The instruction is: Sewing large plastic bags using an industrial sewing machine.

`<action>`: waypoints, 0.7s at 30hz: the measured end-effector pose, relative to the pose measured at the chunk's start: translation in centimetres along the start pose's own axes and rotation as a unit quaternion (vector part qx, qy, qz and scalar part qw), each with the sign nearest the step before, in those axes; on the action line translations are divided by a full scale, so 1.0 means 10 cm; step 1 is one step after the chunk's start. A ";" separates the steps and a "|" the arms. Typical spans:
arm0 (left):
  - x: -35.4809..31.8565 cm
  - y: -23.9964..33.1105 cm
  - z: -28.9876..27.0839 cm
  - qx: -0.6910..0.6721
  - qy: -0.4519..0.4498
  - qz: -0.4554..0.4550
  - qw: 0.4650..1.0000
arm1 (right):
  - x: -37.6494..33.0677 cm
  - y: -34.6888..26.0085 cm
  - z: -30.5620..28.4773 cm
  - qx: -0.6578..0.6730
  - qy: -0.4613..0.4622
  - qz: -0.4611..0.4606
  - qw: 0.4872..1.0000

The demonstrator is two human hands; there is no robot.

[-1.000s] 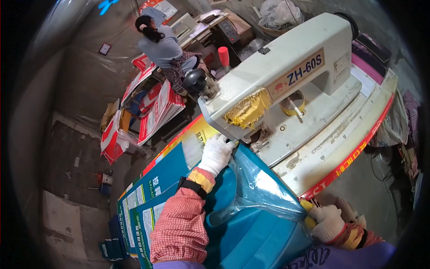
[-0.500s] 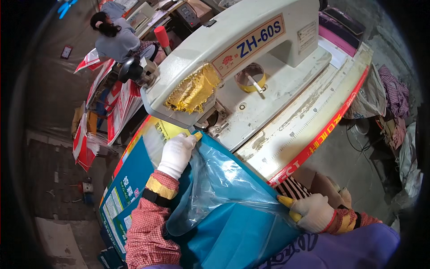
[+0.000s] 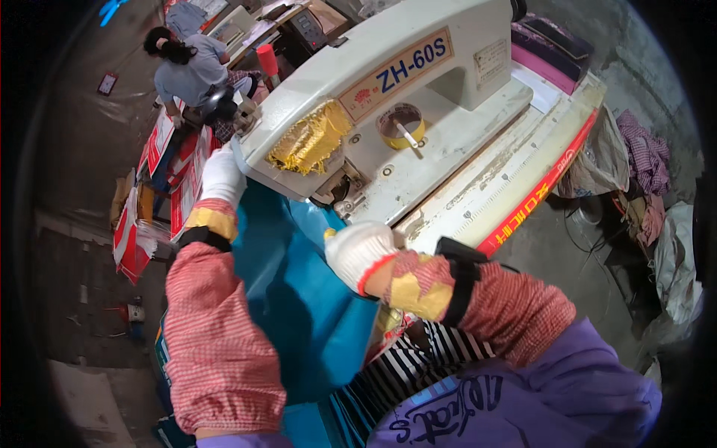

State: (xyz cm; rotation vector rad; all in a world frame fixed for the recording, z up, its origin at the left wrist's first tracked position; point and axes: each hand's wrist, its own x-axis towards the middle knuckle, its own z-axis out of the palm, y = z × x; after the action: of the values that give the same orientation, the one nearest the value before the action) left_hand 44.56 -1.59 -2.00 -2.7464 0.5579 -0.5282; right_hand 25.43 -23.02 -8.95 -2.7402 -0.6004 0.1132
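A large teal plastic bag [image 3: 291,328] hangs and lies below the head of a pale industrial sewing machine [image 3: 276,112]. Its top edge runs under the needle area [image 3: 336,190]. My right hand [image 3: 362,250], in a white glove with yellow fingertips, is closed on the bag's edge, just in front of the needle area. On the far left side of the machine head, my left hand [image 3: 222,178], also gloved, looks closed on the bag's far part; its fingertips are hidden by the machine head. A patch of yellow woven cloth [image 3: 314,138] is fixed on the machine head.
A yellow tape roll [image 3: 400,127] with a white stick rests on the machine bed. A dark and pink box [image 3: 551,52] stands behind it. Red-white printed sheets [image 3: 190,179] are stacked at the left. A person [image 3: 190,67] sits at the upper left. A white bag [image 3: 597,160] lies right.
My left hand has moved left and up to the side of the machine head. My right hand has come from the lower right to the needle area, and the bag has shifted left.
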 end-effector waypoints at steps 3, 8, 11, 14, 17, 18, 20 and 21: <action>-0.20 0.48 -0.45 0.026 -0.078 -0.005 0.997 | 0.07 0.29 -0.12 0.122 -0.076 0.017 0.989; -0.77 1.47 -1.39 -0.046 -0.243 0.241 0.939 | 0.17 0.67 -0.35 0.365 -0.255 -0.053 0.894; -0.89 2.03 -1.69 -0.127 -0.241 0.297 0.915 | 0.50 0.80 0.15 0.274 -0.165 -0.228 0.920; -1.01 2.08 -1.66 -0.104 -0.410 0.362 0.831 | 0.34 0.69 -0.04 0.312 -0.166 -0.168 0.920; -0.92 2.00 -1.86 -0.176 -0.497 0.320 0.787 | 0.20 0.67 -0.10 0.454 -0.214 -0.068 0.862; -0.83 2.04 -2.01 -0.230 -0.516 0.262 0.782 | 0.18 0.74 -0.07 0.422 -0.186 -0.092 0.882; -0.73 2.07 -2.27 -0.279 -0.574 0.017 0.769 | 0.05 0.77 -0.17 0.447 -0.191 -0.074 0.871; -0.75 1.98 -2.27 -0.257 -0.590 0.024 0.765 | 0.01 0.76 -0.21 0.467 -0.200 -0.056 0.860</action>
State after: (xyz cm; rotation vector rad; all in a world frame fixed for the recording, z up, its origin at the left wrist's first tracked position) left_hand 22.70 -20.55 9.20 -2.7599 0.4226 1.5088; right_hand 28.78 -30.16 -9.54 -1.7266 -0.5915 0.7460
